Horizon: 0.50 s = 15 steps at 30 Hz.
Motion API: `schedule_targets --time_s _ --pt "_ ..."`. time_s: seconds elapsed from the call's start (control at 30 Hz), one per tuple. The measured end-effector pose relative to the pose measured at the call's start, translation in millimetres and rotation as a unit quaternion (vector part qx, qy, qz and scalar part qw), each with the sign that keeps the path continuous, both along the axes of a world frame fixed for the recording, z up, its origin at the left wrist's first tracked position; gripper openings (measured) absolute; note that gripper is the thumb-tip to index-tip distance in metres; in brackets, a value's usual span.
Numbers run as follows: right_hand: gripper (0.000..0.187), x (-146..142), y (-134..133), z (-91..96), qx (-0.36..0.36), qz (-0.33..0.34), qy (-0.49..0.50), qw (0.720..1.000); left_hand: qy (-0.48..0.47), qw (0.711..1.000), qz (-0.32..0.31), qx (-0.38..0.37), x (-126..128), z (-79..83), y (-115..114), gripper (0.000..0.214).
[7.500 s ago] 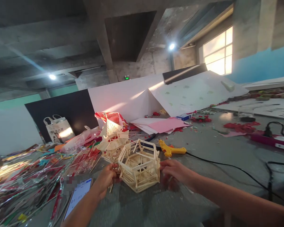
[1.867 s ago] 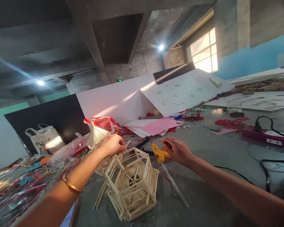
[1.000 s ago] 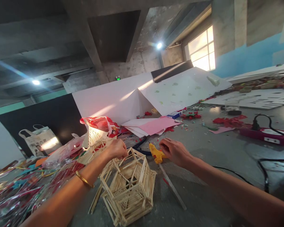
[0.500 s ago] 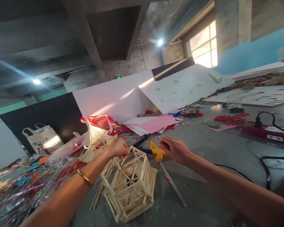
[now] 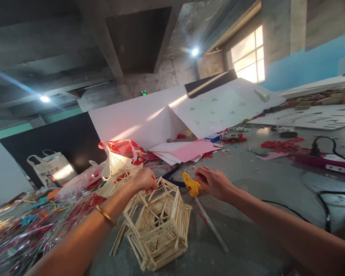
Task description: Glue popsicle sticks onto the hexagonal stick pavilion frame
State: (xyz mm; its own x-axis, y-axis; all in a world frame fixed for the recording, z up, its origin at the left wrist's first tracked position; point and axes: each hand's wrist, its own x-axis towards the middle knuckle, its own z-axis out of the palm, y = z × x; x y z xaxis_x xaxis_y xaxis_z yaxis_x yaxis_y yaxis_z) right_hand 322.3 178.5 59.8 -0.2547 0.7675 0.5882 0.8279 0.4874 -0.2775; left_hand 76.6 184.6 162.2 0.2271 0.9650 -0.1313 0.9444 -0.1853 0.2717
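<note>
A many-sided openwork model of thin wooden sticks (image 5: 158, 230) stands on the grey table in front of me. At its far left rim, my left hand (image 5: 145, 180) is closed, pinching a thin wooden stick (image 5: 151, 195) that slants down to the model; the fingertips are partly hidden. My right hand (image 5: 214, 182) grips a yellow hot glue gun (image 5: 192, 185) just right of the model, its nozzle end pointing up and left. A long clear glue stick (image 5: 212, 224) sticks out of the gun toward me. Loose wooden sticks (image 5: 120, 234) lie left of the model.
Behind my left hand stands another stick model (image 5: 117, 166) beside a red plastic bag (image 5: 123, 147). Plastic-wrapped strips (image 5: 46, 234) heap up on the left. Dark blue pliers (image 5: 172, 176) lie behind the model. A purple power strip (image 5: 324, 161) and black cables (image 5: 323, 207) occupy the right.
Almost nothing differs. My left hand has shifted very slightly to the right, while the right hand and glue gun stay about where they were.
</note>
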Motion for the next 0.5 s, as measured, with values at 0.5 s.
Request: schedule_targets --time_s 0.5 --pt "0.018 0.1 0.8 -0.6 0.01 -0.003 -0.002 1.0 -0.014 1.0 0.005 -0.017 -2.7 -2.6 1.5 0.011"
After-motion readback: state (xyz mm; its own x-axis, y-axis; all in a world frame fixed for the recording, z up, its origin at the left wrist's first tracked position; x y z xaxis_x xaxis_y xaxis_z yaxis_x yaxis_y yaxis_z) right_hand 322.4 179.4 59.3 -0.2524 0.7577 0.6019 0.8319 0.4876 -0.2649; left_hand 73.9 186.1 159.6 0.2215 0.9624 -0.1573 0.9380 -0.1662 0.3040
